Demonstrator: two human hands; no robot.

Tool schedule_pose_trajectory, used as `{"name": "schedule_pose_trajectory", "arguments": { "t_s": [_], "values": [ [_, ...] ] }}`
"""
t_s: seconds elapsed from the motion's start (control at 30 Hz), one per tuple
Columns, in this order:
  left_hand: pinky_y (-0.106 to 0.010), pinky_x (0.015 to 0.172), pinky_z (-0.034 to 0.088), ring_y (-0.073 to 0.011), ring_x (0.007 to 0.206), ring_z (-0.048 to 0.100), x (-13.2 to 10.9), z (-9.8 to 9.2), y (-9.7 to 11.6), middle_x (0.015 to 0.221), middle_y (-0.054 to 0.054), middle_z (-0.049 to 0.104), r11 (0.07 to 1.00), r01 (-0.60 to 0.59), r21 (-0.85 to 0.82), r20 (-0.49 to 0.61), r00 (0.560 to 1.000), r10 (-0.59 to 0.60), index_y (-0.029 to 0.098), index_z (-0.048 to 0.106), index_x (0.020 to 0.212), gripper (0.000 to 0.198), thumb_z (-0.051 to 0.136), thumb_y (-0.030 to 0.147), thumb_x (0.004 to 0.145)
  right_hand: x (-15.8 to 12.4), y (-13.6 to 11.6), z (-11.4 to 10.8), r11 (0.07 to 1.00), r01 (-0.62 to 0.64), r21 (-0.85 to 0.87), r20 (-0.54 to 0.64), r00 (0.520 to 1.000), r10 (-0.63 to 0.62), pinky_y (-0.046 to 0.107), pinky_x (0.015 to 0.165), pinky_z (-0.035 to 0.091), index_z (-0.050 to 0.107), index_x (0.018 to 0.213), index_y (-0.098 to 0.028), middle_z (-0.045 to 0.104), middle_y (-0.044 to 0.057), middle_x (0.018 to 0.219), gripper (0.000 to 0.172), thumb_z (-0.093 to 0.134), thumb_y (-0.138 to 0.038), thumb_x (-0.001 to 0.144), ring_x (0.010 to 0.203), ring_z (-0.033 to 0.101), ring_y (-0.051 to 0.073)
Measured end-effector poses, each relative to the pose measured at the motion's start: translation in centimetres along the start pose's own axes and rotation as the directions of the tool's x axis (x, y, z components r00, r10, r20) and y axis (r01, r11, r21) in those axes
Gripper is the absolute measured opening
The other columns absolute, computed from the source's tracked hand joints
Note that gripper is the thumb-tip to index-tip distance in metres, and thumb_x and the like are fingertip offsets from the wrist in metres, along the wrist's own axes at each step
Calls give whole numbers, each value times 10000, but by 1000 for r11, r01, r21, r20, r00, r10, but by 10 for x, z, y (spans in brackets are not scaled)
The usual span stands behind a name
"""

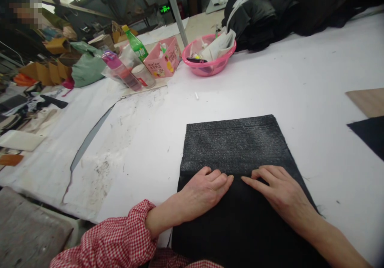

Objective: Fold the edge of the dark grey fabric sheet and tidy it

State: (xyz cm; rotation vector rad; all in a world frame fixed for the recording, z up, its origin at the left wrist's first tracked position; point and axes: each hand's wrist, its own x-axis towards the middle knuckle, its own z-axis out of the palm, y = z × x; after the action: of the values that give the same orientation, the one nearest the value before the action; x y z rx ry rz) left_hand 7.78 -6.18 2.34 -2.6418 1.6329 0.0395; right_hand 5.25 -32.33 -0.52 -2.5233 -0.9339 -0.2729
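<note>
White paper-covered table (300, 80), coarse black rectangular fabric (234, 144), left hand (204, 190) and right hand (280, 192) pressed flat, fingers spread

1. Your white paper-covered table (300, 80) bears a black rectangular fabric sheet (234, 144), flat before you.
2. Farther back you see a round pink plastic basin (210, 70) and a heap of black cloth (270, 16).

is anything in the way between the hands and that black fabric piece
Nothing visible does. The left hand and the right hand both lie flat, directly on the black fabric, fingertips close together but apart.
</note>
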Motion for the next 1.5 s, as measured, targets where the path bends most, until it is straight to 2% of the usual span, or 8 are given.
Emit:
{"name": "schedule_pose_trajectory", "arguments": {
  "t_s": [0.27,0.43,0.73,0.93,1.13,1.3,1.4,1.5],
  "values": [
    [-338,735,390,-179,876,526,11,-1,1,996,-71,568,1000,-17,9,15,1000,17,103,372,1408,412,383,178,1003,-8,8,-6,1000,9,-22,-17,1000,-9,367,835,406,632,1179,-225,598,63,983,296,448,-123,971,950,539,207],
    [-342,805,404,-188,983,524,16,-1,3,1065,-91,577,999,-31,-25,10,999,31,88,376,1398,396,356,157,1009,-15,12,-11,1000,-8,-11,-18,1000,8,375,855,407,628,1193,-235,596,62,1001,295,468,-129,968,967,537,207],
    [-333,712,384,-180,867,531,32,-7,8,979,-66,564,997,-72,7,29,997,72,101,367,1407,423,404,185,995,-26,18,-19,998,-43,-44,-13,999,42,377,837,418,640,1170,-239,608,64,1001,277,469,-150,970,964,545,214],
    [-336,779,409,-187,946,545,39,-8,15,1034,-94,577,996,-94,8,-13,996,94,36,377,1383,404,391,155,998,-32,20,-22,996,-73,-45,-37,997,71,379,844,421,644,1171,-239,614,64,1002,276,482,-153,965,959,552,213],
    [-345,785,432,-184,934,550,41,-6,16,1050,-94,592,995,-97,-3,-22,995,97,31,388,1390,406,363,144,1001,-32,20,-21,993,-116,-8,-73,991,115,378,822,415,649,1160,-240,604,55,984,263,491,-151,968,938,542,205],
    [-343,840,461,-190,992,564,32,3,17,1083,-88,619,996,-86,-13,-130,988,84,74,486,1324,348,382,154,1002,-37,22,-18,986,-166,6,-90,982,166,371,845,429,656,1160,-259,615,46,998,272,511,-145,960,944,560,196],
    [-360,926,462,-204,1098,544,20,11,21,1172,-81,618,998,-60,-6,-222,973,57,106,554,1263,307,425,155,988,-43,25,-17,983,-186,-7,-72,980,185,377,867,435,645,1185,-271,617,44,1025,281,508,-162,966,952,566,194],
    [-370,984,454,-211,1171,520,11,18,26,1261,-79,595,1000,-19,0,-260,965,19,106,568,1261,311,461,150,973,-42,27,-19,982,-186,-35,-61,981,183,377,875,438,640,1191,-276,620,40,1042,265,527,-198,964,962,568,198]
  ]
}}
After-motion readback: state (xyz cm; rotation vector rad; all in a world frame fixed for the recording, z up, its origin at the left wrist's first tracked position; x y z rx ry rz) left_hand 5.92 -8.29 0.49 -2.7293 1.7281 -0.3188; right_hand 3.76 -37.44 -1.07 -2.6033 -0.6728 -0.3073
